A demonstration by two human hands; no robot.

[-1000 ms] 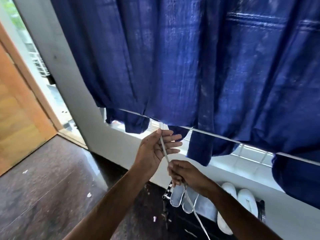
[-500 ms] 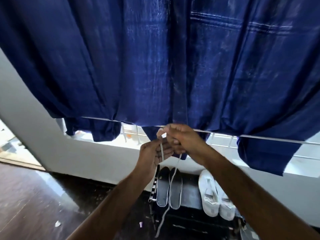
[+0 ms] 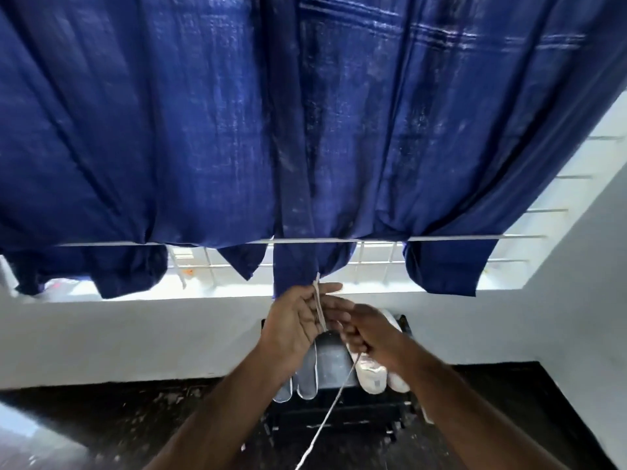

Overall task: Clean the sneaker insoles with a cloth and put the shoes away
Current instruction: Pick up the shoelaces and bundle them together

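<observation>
A white shoelace (image 3: 334,398) runs from my hands down toward the bottom of the view. My left hand (image 3: 295,320) holds its upper part against the palm, just under the hanging blue cloth (image 3: 305,147). My right hand (image 3: 364,329) pinches the lace a little lower. Below the hands, two grey insoles (image 3: 307,381) and a pair of white sneakers (image 3: 373,373) lean on a black rack (image 3: 339,422) against the white wall.
The blue cloth hangs over a thin white rod (image 3: 458,237) in front of a barred window (image 3: 373,266). A white low wall (image 3: 135,334) runs beneath it. The dark floor (image 3: 118,429) shows small white scraps.
The view has swung right and centred on the rack. My hands have dropped from the rod to below the cloth's edge, and my right hand has slid lower along the lace.
</observation>
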